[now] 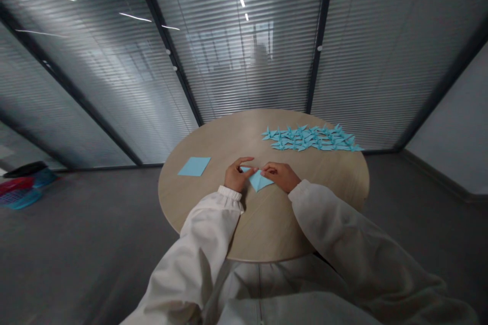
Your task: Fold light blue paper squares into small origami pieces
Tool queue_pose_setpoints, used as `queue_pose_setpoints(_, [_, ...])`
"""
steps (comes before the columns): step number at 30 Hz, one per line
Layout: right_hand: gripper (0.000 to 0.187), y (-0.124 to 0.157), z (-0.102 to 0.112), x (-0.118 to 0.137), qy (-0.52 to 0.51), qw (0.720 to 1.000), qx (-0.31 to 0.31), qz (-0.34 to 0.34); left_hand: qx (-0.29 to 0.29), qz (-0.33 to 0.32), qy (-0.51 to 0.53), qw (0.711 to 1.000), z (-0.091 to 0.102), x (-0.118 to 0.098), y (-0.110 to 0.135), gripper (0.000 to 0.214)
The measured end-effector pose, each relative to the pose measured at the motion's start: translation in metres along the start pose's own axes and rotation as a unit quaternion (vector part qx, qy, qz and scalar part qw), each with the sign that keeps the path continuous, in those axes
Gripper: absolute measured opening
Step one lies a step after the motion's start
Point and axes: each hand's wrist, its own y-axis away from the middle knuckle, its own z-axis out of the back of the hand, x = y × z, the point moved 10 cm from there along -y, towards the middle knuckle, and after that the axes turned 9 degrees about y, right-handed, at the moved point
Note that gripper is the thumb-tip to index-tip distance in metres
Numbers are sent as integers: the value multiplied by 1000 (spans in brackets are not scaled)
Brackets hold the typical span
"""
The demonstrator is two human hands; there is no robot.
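Observation:
Between my two hands is a folded piece of blue origami paper [258, 183], one corner pointing toward me. My left hand [238, 174] pinches its upper left edge, thumb laid over the paper and index finger stretched beyond it. On the other side, the fingertips of my right hand [281, 174] press its upper right part. The hands partly cover the paper's far edge, so its full folded shape is hidden. A flat blue sheet of paper [194, 166] lies to the left of my left hand. Several folded blue paper cranes [310, 138] stand in rows at the back right.
Everything lies on a round wooden table [267, 233] with its near edge against my body. A glass wall with blinds [259, 86] rises behind it. On the floor at far left sit a red and blue basket [21, 190] and a dark item.

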Motion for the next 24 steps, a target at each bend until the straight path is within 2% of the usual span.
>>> queue_pose_setpoints(6, [15,0,-1,-4,19,1000,2,-6,-46,27,59,997,12,2,-2,56])
queue_pose_setpoints(9, [16,-1,-1,-5,21,1000,-2,-8,-26,51,99,993,6,10,-2,72])
queue_pose_setpoints(13, [16,-1,4,-5,25,999,-25,-8,32,56,125,990,-7,15,-2,92])
queue_pose_setpoints(15, [17,0,4,-4,25,999,-26,-6,30,49,114,992,-6,15,-2,93])
queue_pose_setpoints(20, [15,1,2,-2,-1,1000,-14,-12,-29,27,64,997,9,8,-4,84])
queue_pose_setpoints(24, [11,2,-2,0,-15,1000,6,-9,-46,42,97,993,10,6,-2,80])
